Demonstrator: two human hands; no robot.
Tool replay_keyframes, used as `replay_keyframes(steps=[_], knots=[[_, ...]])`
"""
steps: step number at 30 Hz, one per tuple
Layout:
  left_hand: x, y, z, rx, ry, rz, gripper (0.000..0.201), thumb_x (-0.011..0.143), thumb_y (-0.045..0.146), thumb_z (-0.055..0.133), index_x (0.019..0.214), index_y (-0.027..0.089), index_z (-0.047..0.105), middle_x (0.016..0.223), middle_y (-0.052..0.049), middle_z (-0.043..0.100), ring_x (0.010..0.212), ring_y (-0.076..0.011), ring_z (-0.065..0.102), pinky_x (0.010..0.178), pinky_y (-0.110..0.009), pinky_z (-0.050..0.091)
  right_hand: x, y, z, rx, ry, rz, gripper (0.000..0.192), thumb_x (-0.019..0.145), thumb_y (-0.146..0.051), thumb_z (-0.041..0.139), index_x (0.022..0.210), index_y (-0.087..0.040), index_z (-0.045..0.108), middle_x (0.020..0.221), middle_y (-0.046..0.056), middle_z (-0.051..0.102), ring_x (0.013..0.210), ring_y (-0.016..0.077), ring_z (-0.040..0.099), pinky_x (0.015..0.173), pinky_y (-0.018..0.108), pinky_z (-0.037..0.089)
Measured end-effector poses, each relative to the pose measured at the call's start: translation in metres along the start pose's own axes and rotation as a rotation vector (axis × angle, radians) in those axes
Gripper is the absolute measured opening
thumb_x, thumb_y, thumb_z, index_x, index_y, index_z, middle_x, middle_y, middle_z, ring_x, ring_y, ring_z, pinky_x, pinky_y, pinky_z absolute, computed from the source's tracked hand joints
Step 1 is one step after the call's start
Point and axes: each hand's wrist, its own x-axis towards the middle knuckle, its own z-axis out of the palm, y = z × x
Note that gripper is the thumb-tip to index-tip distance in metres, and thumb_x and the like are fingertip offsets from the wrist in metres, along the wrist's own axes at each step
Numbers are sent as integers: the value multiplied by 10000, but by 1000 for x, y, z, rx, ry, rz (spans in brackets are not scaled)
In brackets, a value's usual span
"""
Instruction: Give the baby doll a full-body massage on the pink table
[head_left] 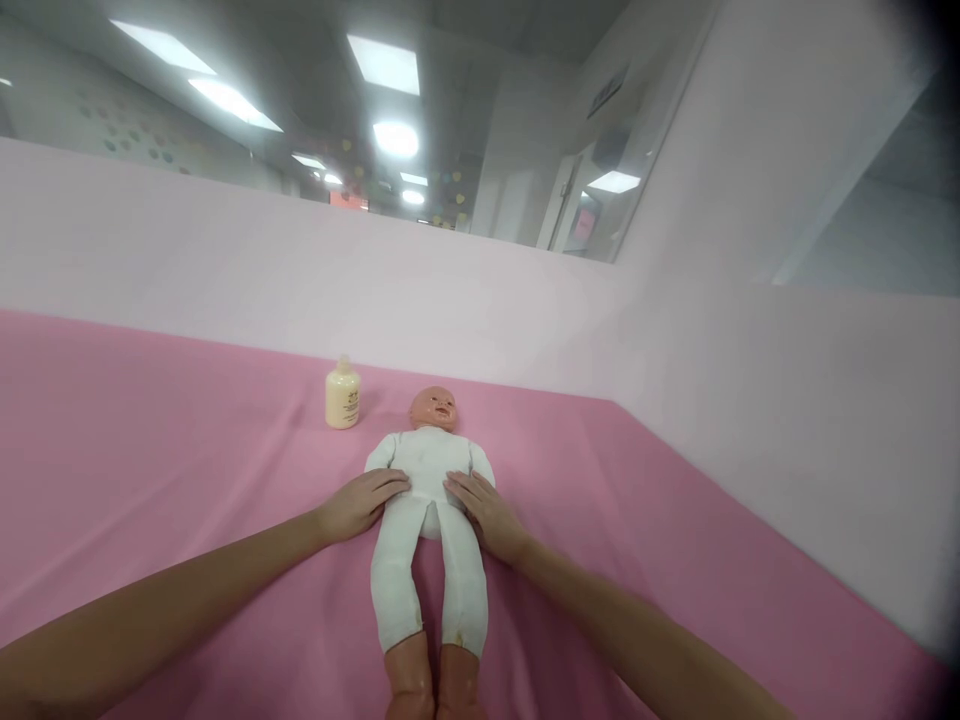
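Note:
A baby doll (pixel 429 470) in a white cloth suit lies on its back on the pink sheet (pixel 150 450), head away from me, bare plastic feet near the bottom edge. My left hand (pixel 364 502) rests flat against the doll's left side at the waist, fingers together and stretched out. My right hand (pixel 484 512) lies the same way on the doll's other side at the hip. Neither hand grips anything. A small cream bottle (pixel 343 395) stands upright on the sheet, just left of the doll's head.
A low pale pink wall (pixel 300 280) borders the sheet at the back and runs along the right side (pixel 787 420). Beyond it are ceiling lights and a doorway.

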Motion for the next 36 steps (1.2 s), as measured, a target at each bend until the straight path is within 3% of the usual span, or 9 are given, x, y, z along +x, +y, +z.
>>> replay_keyframes(steps=[4, 6, 8, 10, 14, 18, 23, 29, 36], knots=[[20, -6, -13, -67, -32, -67, 406, 888, 79, 375, 1188, 229, 606, 1203, -80, 663, 1118, -196, 615, 975, -367, 515, 20, 18, -11, 125, 60, 56, 539, 848, -75, 405, 1344, -216, 559, 1381, 95, 576, 1298, 209, 529, 1106, 445, 438], [46, -17, -25, -102, 21, -235, 370, 884, 110, 372, 1133, 233, 616, 1127, -60, 681, 1028, -188, 637, 903, -338, 529, 43, 31, -20, 208, 177, 217, 513, 850, -101, 410, 1320, -227, 570, 1305, 91, 625, 1176, 204, 611, 1011, 413, 510], [79, -32, -34, -123, 151, -434, 359, 884, 146, 374, 1160, 217, 593, 1137, -66, 673, 1019, -193, 638, 875, -329, 528, 72, 48, -28, 293, 288, 411, 495, 864, -117, 379, 1308, -226, 569, 1177, 79, 681, 1038, 185, 667, 913, 379, 554], [111, -51, -38, -112, 181, -623, 376, 891, 157, 374, 1219, 201, 552, 1204, -74, 652, 1021, -181, 640, 871, -313, 521, 102, 66, -30, 335, 362, 574, 498, 871, -119, 363, 1324, -215, 547, 1185, 75, 678, 1080, 168, 657, 912, 340, 549], [143, -87, -18, -33, 80, -865, 360, 851, 79, 372, 1129, 185, 576, 1066, -76, 700, 956, -171, 661, 810, -281, 507, 141, 97, -9, 284, 383, 770, 479, 859, -91, 389, 1299, -176, 557, 1302, 105, 624, 1187, 168, 609, 1004, 333, 493], [137, -106, 14, 80, -7, -1032, 250, 811, 100, 471, 1014, 168, 601, 963, -131, 715, 937, -245, 671, 758, -320, 491, 148, 114, 23, 239, 264, 840, 267, 829, -199, 622, 1088, -152, 668, 1023, 124, 718, 1000, 225, 673, 912, 367, 523], [136, -116, 32, 174, -120, -1048, 219, 790, 171, 586, 1008, 161, 606, 1058, -180, 696, 1037, -298, 654, 804, -340, 482, 150, 127, 37, 211, 123, 843, 310, 932, -430, 591, 1018, -140, 660, 979, 74, 699, 886, 153, 667, 861, 354, 542], [141, -119, 35, 209, -166, -1028, 231, 812, 210, 598, 1035, 149, 604, 1104, -204, 667, 1074, -323, 634, 835, -367, 477, 155, 140, 40, 142, 17, 924, 200, 767, -253, 747, 922, -134, 705, 957, 164, 728, 954, 271, 691, 860, 354, 510], [127, -107, 30, 147, -58, -990, 227, 875, 167, 466, 1070, 159, 583, 1095, -171, 661, 1023, -287, 644, 820, -364, 485, 141, 113, 30, 133, 144, 889, 385, 891, -154, 462, 1240, -188, 622, 1226, 130, 670, 1162, 248, 626, 963, 351, 484]])
